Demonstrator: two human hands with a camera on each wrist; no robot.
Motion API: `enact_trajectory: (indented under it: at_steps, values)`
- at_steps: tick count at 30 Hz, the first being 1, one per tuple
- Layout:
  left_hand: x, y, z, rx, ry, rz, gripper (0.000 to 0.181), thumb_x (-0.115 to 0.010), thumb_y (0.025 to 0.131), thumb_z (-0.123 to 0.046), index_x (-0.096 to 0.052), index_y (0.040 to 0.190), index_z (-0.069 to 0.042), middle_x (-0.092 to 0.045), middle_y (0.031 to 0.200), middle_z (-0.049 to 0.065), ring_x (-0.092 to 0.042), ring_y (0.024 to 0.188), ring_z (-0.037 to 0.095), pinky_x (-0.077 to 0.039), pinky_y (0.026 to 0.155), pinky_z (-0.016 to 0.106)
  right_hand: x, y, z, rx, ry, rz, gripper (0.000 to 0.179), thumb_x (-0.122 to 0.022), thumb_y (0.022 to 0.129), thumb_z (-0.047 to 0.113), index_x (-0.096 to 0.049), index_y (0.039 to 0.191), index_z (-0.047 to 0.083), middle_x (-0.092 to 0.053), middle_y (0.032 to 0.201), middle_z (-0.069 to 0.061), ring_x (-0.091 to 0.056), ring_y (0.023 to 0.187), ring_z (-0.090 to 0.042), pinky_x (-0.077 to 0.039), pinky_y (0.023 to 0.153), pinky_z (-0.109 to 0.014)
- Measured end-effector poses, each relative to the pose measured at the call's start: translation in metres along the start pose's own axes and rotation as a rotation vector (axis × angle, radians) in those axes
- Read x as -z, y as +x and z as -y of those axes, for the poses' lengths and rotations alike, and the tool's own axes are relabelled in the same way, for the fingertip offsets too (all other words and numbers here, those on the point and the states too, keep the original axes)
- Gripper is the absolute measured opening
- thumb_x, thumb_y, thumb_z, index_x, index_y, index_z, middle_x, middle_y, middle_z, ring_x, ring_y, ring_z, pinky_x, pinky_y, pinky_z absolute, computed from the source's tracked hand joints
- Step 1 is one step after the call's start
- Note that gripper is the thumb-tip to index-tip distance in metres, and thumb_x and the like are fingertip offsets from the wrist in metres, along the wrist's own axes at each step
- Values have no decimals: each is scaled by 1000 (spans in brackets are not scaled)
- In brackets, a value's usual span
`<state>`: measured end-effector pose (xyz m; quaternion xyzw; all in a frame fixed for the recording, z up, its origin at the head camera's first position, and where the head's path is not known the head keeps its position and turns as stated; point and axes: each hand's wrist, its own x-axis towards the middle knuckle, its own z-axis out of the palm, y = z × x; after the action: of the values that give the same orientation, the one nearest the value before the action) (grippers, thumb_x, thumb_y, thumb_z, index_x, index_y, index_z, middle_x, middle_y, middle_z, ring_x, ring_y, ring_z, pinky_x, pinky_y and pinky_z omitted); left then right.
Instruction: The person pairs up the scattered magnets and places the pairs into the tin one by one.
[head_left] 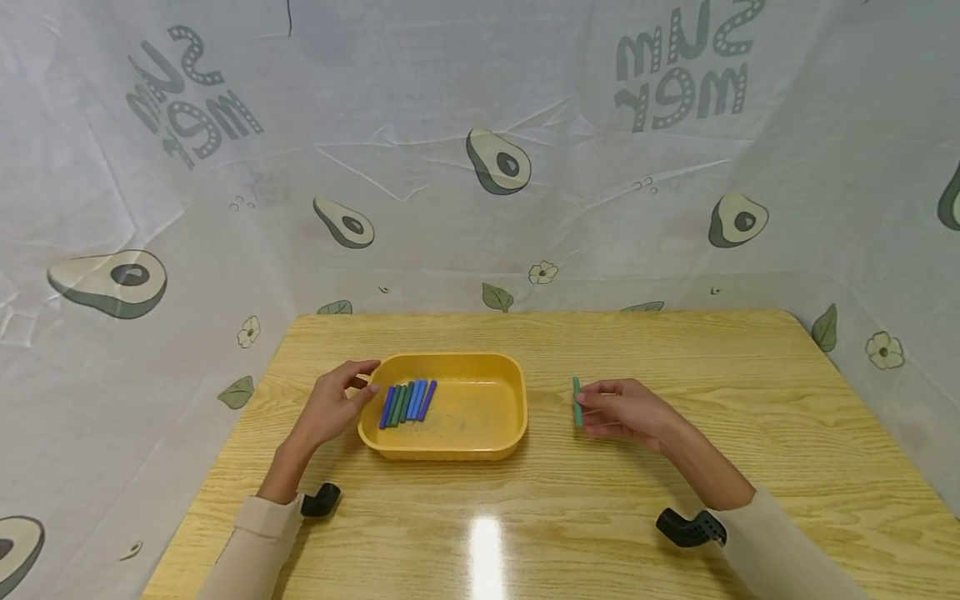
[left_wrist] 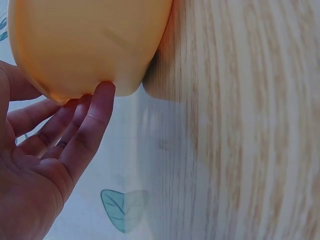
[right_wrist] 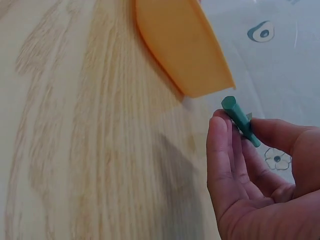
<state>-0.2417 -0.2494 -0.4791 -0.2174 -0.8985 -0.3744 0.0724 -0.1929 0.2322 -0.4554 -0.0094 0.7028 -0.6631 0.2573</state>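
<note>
A yellow plastic tray [head_left: 480, 417] stands on the table, left of the middle. Several slim purple, green and blue crayons [head_left: 408, 402] lie side by side in its left half. At the tray's left end, my left hand [head_left: 337, 404] grips the rim, thumb over the edge and fingertips against the outer wall in the left wrist view. To the right of the tray, my right hand [head_left: 626, 410] pinches a green crayon [right_wrist: 239, 120] between thumb and fingers. The crayon has a six-sided end and points up and away from the palm over the tabletop.
The wooden table [head_left: 675, 350] reaches back to a pale printed cloth [head_left: 420, 167] that hangs behind and along both sides. Fine dark specks dot the tray's floor. A black wrist device [head_left: 693, 529] sits at the right cuff, another [head_left: 321, 500] at the left.
</note>
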Motion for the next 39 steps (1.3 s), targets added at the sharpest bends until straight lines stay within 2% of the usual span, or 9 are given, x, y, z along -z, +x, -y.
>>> enact_trajectory:
  at_steps: [7, 16, 23, 31, 39]
  values:
    - [0, -1, -1, 0, -4, -2, 41, -62, 100, -22, -58, 139, -10, -61, 132, 12, -66, 104, 27, -56, 82, 44, 8, -1, -11, -10, -28, -32, 50, -60, 101, 24, -48, 132, -13, -64, 99, -10, -69, 88, -18, -59, 84, -38]
    - [0, -1, -1, 18, 0, 5, 42, -62, 100, -22, -57, 140, -10, -61, 132, 13, -65, 105, 27, -55, 85, 46, 11, -4, -19, -24, -146, -88, 45, -59, 102, 26, -54, 130, -9, -68, 97, -11, -70, 84, -20, -60, 78, -35]
    - [-1, -1, -1, 11, 5, -1, 42, -62, 100, -25, -58, 139, -11, -61, 132, 12, -65, 104, 26, -56, 85, 46, 7, -2, -21, -12, -233, -150, 35, -61, 100, 24, -62, 119, -6, -70, 90, -10, -70, 76, -18, -60, 70, -33]
    - [-2, 2, 1, -30, 3, -17, 43, -64, 98, -20, -58, 139, -7, -63, 128, 15, -66, 103, 29, -56, 75, 36, -1, 1, -24, -5, -360, -280, 31, -69, 94, 26, -67, 107, -1, -72, 84, -9, -70, 71, -18, -60, 64, -34]
    - [-1, 2, 1, -21, 0, -11, 42, -64, 99, -19, -58, 139, -7, -63, 129, 14, -66, 102, 28, -56, 80, 42, -5, 2, -24, 16, -421, -317, 30, -75, 89, 28, -69, 97, 0, -72, 75, -8, -69, 65, -18, -58, 58, -33]
